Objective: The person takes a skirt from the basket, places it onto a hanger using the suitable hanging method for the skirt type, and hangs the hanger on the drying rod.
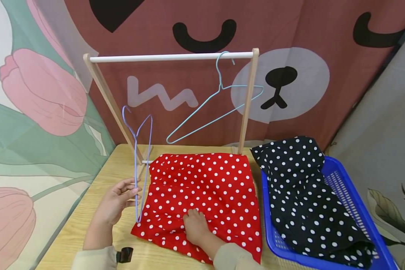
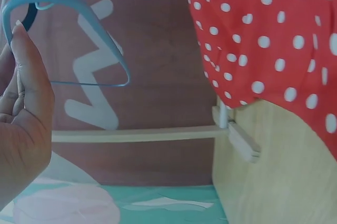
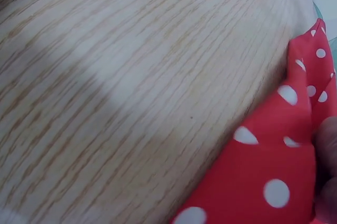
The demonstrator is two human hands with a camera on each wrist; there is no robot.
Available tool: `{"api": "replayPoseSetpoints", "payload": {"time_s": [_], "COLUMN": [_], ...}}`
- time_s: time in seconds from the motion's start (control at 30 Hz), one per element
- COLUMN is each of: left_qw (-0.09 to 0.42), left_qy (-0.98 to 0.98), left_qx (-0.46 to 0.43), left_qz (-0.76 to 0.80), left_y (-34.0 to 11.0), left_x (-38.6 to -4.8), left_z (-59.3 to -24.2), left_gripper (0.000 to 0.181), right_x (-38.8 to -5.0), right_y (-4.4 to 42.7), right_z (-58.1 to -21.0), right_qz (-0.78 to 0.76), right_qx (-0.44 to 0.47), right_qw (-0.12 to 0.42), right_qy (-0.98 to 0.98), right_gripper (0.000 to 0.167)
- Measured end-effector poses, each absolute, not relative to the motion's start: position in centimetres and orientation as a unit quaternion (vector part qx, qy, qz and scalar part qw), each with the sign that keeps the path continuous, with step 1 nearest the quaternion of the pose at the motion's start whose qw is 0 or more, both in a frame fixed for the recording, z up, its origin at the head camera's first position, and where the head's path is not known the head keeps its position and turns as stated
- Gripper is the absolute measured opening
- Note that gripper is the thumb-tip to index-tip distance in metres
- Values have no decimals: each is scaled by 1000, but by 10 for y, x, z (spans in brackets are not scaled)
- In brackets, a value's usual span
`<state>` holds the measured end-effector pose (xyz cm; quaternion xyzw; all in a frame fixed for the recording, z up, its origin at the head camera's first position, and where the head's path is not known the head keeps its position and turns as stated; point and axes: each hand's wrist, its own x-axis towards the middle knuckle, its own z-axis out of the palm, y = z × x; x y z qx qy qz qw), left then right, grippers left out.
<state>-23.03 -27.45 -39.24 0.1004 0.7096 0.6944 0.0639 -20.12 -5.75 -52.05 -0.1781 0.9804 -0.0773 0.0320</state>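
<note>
"Right hand (image 1: 196, 227)?"
"Clamped on the red dotted cloth (image 1: 209, 183) lying on the worktop (image 1: 59, 245), toward its near edge."
"Left hand (image 1: 116, 198)?"
"Pinching the lilac hanger (image 1: 135, 165) beside the cloth's left edge."
"Farther?"
"Behind the cloth, a rack (image 1: 155, 58) bearing a pale blue hanger (image 1: 219, 78)."

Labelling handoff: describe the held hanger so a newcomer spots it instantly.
Find the wooden rack on the table. Near its left end, the left hand holds a lavender hanger. Its neighbour, the pale-blue hanger, hooks over the white rail; this one is off it.
</note>
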Motion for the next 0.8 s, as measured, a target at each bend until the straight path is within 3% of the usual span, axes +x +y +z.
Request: {"api": "replayPoseSetpoints", "payload": {"time_s": [0.33, 0.53, 0.8], "left_qw": [74, 91, 108], "left_qy": [725, 734, 763], "left_qx": [51, 34, 6], "left_qz": [683, 673, 638], "left_y": [-285, -293, -298], "left_x": [-224, -224, -225], "left_z": [-409, -419, -430], "left_gripper": [22, 19, 19], "right_x": [-201, -204, -209], "right_y": [-62, -61, -56], "right_z": [-523, -524, -519], "right_qz": [5, -8, -17], "right_qx": [-183, -171, -177], "right_qw": [-3, 6, -16], "right_qy": [983, 985, 984], "right_gripper": [38, 41, 25]}}
